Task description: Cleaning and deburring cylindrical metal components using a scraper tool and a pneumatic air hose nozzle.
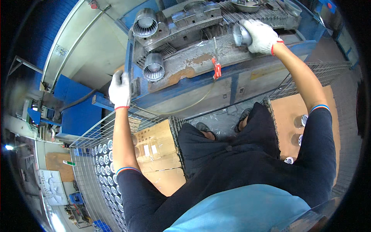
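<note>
In a white glove with a red cuff, my right hand (pixel 259 36) grips a short grey metal cylinder (pixel 240 35) above the right part of the machine bed (pixel 197 58). My left hand (pixel 119 91), also gloved, is raised at the machine's left edge. Its blurred, darkened fingertips point up and look apart, with nothing visible in them. To its right, a finned metal cylinder (pixel 154 67) stands on the bed's front ledge. Behind that, a similar finned cylinder (pixel 145 24) sits at the machine's round fixture. A red-handled screwdriver (pixel 216 69) lies over the bed's front edge.
On my left, a wire cage (pixel 87 170) holds many finned cylinders (pixel 106 158) in rows beside cardboard (pixel 154 147). Another cage on my right has cardboard (pixel 284 112) bearing a few cylinders (pixel 300 120). A metal bowl (pixel 247 5) rests at the machine's back.
</note>
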`<state>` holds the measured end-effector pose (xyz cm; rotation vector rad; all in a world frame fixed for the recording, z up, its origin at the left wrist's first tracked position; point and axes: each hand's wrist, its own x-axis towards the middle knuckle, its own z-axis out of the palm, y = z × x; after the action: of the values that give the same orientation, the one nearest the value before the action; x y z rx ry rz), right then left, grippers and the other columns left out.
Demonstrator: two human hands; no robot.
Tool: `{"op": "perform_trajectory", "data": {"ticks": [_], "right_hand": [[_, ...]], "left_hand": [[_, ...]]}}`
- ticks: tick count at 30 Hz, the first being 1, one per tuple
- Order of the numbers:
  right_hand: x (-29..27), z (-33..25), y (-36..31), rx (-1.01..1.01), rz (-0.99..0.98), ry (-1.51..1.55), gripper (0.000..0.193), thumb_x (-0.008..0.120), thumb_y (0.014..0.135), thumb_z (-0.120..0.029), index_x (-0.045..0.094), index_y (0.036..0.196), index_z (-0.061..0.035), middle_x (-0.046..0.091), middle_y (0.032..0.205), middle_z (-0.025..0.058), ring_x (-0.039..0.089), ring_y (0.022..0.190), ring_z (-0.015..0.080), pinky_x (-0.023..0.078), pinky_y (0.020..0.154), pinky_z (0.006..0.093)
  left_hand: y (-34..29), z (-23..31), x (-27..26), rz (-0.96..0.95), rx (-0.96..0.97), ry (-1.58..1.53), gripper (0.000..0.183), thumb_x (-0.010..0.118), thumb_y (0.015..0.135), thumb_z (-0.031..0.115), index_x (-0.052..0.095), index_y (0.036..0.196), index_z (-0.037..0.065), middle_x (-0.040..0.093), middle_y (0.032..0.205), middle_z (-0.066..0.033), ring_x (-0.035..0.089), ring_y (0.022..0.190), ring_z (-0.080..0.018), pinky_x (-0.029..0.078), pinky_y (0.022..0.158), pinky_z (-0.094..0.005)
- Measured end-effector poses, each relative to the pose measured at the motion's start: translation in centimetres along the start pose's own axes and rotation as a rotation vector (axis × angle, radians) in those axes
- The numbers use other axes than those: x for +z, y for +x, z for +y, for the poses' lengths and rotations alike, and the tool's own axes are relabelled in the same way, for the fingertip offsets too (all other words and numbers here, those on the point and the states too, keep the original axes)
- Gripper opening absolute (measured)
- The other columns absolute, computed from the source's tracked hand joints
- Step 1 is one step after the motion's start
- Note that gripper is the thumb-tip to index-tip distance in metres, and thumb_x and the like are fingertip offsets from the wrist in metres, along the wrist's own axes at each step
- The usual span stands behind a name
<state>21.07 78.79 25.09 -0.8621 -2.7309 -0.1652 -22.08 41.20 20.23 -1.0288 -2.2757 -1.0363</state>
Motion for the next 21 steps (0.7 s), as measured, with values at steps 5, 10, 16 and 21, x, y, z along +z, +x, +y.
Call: {"op": "perform_trajectory", "data": {"ticks": [5,10,16,21], "right_hand": [[2.8,3.1,0.8,0.006,-0.116,0.001,0.093,0.083,0.070,-0.019,0.044,0.154,-0.0087,0.060,0.141,0.0235,0.058,0.131,0.0406,0.049,0.110,0.0458],[2.5,3.3,1.4,-0.021,-0.118,0.026,0.099,0.084,0.073,-0.027,0.038,0.159,-0.0099,0.053,0.151,0.0257,0.053,0.139,0.0411,0.047,0.114,0.0469],[3.1,4.8,0.1,-0.135,0.280,0.000,0.086,0.081,0.080,-0.037,0.045,0.154,-0.0086,0.061,0.140,0.0237,0.060,0.127,0.0429,0.049,0.108,0.0506],[-5.9,-3.1,2.6,-0.482,0.622,0.172,0.086,0.089,0.072,-0.033,0.051,0.143,-0.0031,0.062,0.134,0.0214,0.058,0.130,0.0378,0.045,0.113,0.0467]], "left_hand": [[6.4,12.1,3.0,-0.016,-0.014,0.016,0.073,0.073,0.091,0.053,0.061,0.141,0.001,0.072,0.125,-0.0232,0.069,0.117,-0.0393,0.051,0.103,-0.0440],[11.9,16.4,4.1,-0.121,0.059,0.219,0.047,0.067,0.094,0.043,0.074,0.123,0.007,0.076,0.112,-0.0197,0.071,0.111,-0.0394,0.053,0.098,-0.0454],[12.4,18.7,3.7,0.161,0.549,0.333,0.022,0.066,0.095,0.030,0.074,0.111,0.018,0.073,0.105,-0.0106,0.071,0.097,-0.0376,0.057,0.083,-0.0468],[10.0,24.5,1.7,0.083,0.932,0.335,0.021,0.069,0.092,0.021,0.071,0.113,0.021,0.071,0.103,-0.0072,0.071,0.093,-0.0338,0.058,0.077,-0.0454]]}}
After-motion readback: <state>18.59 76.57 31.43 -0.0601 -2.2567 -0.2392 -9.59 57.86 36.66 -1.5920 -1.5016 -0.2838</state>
